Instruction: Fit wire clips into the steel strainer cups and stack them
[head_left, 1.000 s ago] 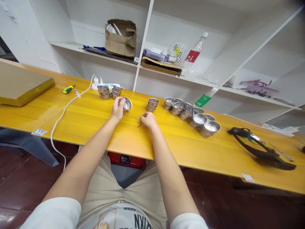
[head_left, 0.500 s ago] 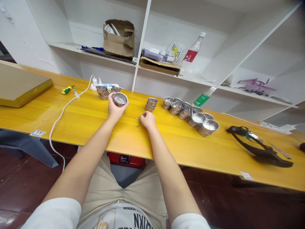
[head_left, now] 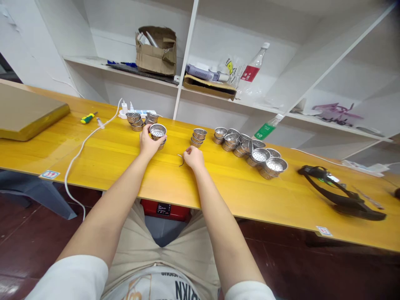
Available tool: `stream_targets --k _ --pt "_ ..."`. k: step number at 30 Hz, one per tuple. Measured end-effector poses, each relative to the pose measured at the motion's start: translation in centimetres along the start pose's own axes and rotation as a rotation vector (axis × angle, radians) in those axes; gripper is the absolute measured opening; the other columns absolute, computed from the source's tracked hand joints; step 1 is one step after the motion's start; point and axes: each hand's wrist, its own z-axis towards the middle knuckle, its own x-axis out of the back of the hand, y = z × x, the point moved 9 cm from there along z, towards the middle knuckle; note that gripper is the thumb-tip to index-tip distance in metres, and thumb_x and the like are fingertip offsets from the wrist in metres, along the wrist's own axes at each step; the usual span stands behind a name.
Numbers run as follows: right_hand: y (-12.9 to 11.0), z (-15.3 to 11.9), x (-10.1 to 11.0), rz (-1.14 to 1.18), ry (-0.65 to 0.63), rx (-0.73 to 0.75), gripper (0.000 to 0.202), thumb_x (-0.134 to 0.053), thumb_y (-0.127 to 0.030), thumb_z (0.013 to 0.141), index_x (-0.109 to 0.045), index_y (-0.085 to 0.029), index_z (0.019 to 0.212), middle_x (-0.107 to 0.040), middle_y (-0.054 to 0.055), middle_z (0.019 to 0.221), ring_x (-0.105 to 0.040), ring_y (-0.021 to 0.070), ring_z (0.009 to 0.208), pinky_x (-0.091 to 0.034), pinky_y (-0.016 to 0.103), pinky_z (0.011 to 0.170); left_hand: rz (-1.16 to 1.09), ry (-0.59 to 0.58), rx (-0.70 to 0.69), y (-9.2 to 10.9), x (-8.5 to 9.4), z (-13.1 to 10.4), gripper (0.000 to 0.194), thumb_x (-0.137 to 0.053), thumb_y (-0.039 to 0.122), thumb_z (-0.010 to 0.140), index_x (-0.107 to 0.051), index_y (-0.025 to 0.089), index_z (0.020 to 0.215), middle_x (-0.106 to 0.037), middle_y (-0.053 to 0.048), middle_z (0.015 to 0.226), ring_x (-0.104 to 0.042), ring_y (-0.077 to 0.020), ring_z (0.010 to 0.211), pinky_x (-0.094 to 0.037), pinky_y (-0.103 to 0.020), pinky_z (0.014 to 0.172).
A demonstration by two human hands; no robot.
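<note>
My left hand [head_left: 149,143] is wrapped round a perforated metal strainer cup [head_left: 158,131], its open mouth facing up. Part of another perforated cup shows directly beneath it. Fingers pinched together, my right hand [head_left: 194,158] rests low over the table; whatever is in the pinch is hidden. Just left of those fingertips lies a small dark curved piece [head_left: 181,160]. Behind the right hand stands a short stack of strainer cups [head_left: 199,134]. More cups [head_left: 133,118] are stacked beyond my left hand, and several stacked pairs [head_left: 260,155] form a cluster to the right.
The yellow table [head_left: 231,187] holds a screwdriver [head_left: 88,118], a white cable [head_left: 90,135] and a flat box [head_left: 28,112] on the left. A green-labelled bottle [head_left: 266,129] leans behind the cups. At right lies a black strapped headset [head_left: 340,193]. Shelves [head_left: 125,73] rise behind.
My left hand has lowered its strainer cup slightly, and another cup now shows under it. The right hand has barely moved.
</note>
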Motion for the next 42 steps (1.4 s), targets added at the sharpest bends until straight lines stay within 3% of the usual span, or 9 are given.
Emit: stream_targets --k 7,20,27,31,36,39,42 --pt "0.1 0.1 -0.2 0.007 -0.013 -0.001 0.019 -0.061 -0.024 0.092 -0.074 -0.022 0.106 -0.080 0.008 0.106 -0.072 0.0250 0.106 -0.053 0.033 0.092 0.119 -0.061 0.011 -0.8 -1.2 -0.1 0.062 -0.092 0.037 0.070 -0.060 0.020 0.121 -0.062 -0.013 0.133 -0.057 -0.0328 0.131 -0.042 -0.046 0.118" --pt "0.2 0.1 -0.6 0.025 -0.032 0.000 0.017 -0.063 -0.025 0.091 -0.074 -0.022 0.103 -0.080 0.008 0.106 -0.072 0.0262 0.106 -0.054 0.034 0.091 0.124 -0.110 0.080 -1.7 -1.5 -0.5 0.060 -0.086 0.045 0.076 -0.064 0.020 0.126 -0.066 -0.015 0.130 -0.061 -0.0347 0.130 -0.046 -0.046 0.115" --pt "0.2 0.2 -0.7 0.008 -0.043 -0.002 0.017 -0.062 -0.026 0.091 -0.074 -0.023 0.103 -0.080 0.009 0.107 -0.072 0.0259 0.105 -0.054 0.034 0.091 0.205 -0.170 0.101 -2.3 -1.9 -0.8 0.091 -0.093 0.035 0.064 -0.049 0.021 0.142 -0.057 -0.017 0.145 -0.053 -0.0368 0.141 -0.041 -0.048 0.121" --pt "0.2 0.3 -0.8 0.002 -0.046 0.003 0.016 -0.062 -0.025 0.091 -0.074 -0.022 0.101 -0.080 0.009 0.107 -0.072 0.0260 0.104 -0.053 0.034 0.090 0.285 -0.218 0.132 -3.0 -2.2 -0.8 0.087 -0.090 0.027 0.065 -0.049 0.016 0.141 -0.057 -0.020 0.143 -0.052 -0.0389 0.142 -0.040 -0.048 0.122" --pt "0.2 0.3 -0.7 0.027 -0.031 0.003 0.013 -0.062 -0.023 0.091 -0.072 -0.022 0.099 -0.079 0.008 0.102 -0.071 0.0260 0.103 -0.053 0.035 0.091 0.276 -0.232 0.135 -3.1 -2.7 -0.3 0.084 -0.090 0.028 0.068 -0.049 0.016 0.140 -0.058 -0.020 0.144 -0.053 -0.0377 0.141 -0.040 -0.048 0.123" --pt "0.3 0.2 0.9 0.092 0.086 -0.007 0.016 -0.057 -0.023 0.094 -0.069 -0.021 0.105 -0.076 0.007 0.098 -0.070 0.0252 0.100 -0.052 0.036 0.094 0.269 -0.232 0.143 -3.2 -3.3 0.3 0.084 -0.090 0.027 0.068 -0.048 0.017 0.140 -0.058 -0.020 0.144 -0.053 -0.0368 0.142 -0.041 -0.047 0.123" --pt "1.0 0.3 4.2 0.138 0.362 -0.057 0.030 -0.057 -0.028 0.095 -0.061 -0.017 0.123 -0.069 0.014 0.116 -0.065 0.0280 0.113 -0.049 0.040 0.104 0.259 -0.241 0.151 -3.3 -4.3 0.9 0.085 -0.090 0.025 0.067 -0.048 0.017 0.140 -0.058 -0.020 0.143 -0.054 -0.0372 0.141 -0.041 -0.048 0.123"
